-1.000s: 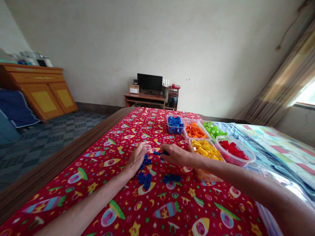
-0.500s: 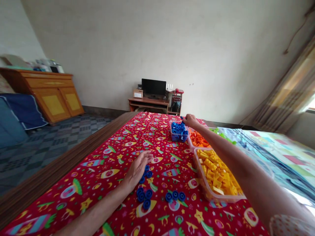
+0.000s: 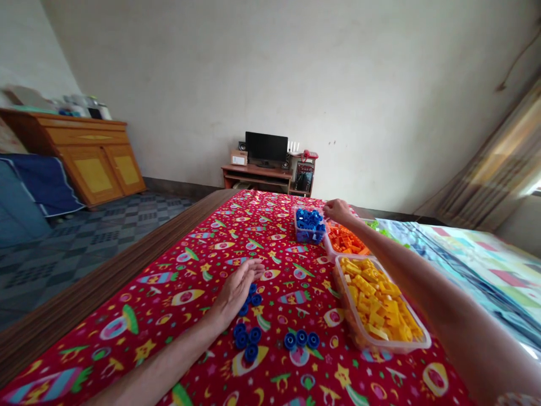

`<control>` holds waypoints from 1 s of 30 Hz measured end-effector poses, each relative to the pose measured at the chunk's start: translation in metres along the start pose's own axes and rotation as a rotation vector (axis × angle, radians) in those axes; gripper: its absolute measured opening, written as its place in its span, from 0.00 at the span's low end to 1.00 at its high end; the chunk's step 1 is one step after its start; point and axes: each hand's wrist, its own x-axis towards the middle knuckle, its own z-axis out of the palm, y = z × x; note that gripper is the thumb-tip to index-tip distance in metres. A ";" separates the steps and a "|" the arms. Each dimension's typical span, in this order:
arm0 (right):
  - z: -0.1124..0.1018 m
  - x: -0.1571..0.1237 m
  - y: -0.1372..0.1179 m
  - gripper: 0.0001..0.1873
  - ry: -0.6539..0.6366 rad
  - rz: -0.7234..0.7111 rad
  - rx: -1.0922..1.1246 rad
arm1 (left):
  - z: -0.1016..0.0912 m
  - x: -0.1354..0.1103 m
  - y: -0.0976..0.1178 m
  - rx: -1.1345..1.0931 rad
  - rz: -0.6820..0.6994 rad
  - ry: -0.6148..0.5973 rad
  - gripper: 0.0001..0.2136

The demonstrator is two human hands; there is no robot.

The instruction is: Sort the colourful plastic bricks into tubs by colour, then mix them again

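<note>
My left hand [image 3: 242, 283] rests on its side on the red patterned cloth [image 3: 169, 332], fingers stretched out and nothing held. Beside and partly behind its palm lie several small blue round wheel-like pieces [image 3: 256, 300]. A cluster of similar blue pieces [image 3: 252, 353] sits nearer me, and a row of three blue pieces [image 3: 301, 338] to its right. My right hand [image 3: 337, 210] reaches far forward, its fingers curled by the right rim of a clear box [image 3: 310, 235] full of blue bricks [image 3: 310, 219]. Whatever those fingers may hold is hidden.
Under my right arm stand a tub of orange bricks [image 3: 345, 239] and a larger tub [image 3: 353, 327] of yellow bricks [image 3: 376, 301]. Green pieces [image 3: 382, 230] show behind the arm. A desk with a monitor [image 3: 266, 148] stands by the far wall, a wooden cabinet [image 3: 93, 158] at left.
My right hand has moved slightly right, from above the blue box's corner to beside its rim. The blue piece seen at its fingertips no longer shows. My left hand stays put.
</note>
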 end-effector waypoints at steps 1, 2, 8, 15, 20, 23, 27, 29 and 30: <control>-0.002 -0.003 -0.001 0.15 0.002 -0.004 0.001 | 0.000 -0.001 0.001 0.004 0.000 -0.004 0.18; -0.004 -0.007 -0.002 0.15 0.005 -0.016 -0.002 | 0.000 -0.001 0.002 0.008 -0.001 -0.011 0.18; -0.017 -0.041 -0.026 0.14 -0.081 -0.329 -0.261 | -0.002 0.003 -0.005 0.012 0.004 -0.027 0.23; 0.000 -0.120 -0.073 0.12 -0.270 -0.912 -0.491 | -0.001 0.003 -0.005 0.082 0.047 -0.048 0.25; 0.014 -0.169 -0.105 0.14 -0.309 -0.795 -0.295 | 0.000 0.000 -0.001 0.139 0.052 -0.101 0.20; 0.018 -0.197 -0.115 0.14 -0.336 -0.742 -0.330 | 0.001 0.002 -0.003 0.124 0.050 -0.132 0.18; 0.024 -0.243 -0.112 0.13 -0.330 -0.648 -0.452 | 0.002 0.004 -0.006 0.061 0.068 -0.141 0.18; 0.032 -0.267 -0.104 0.17 -0.234 -0.565 -0.452 | 0.003 0.004 -0.005 0.048 0.076 -0.150 0.18; 0.038 -0.277 -0.100 0.20 -0.172 -0.528 -0.455 | 0.003 0.003 -0.004 0.050 0.080 -0.155 0.18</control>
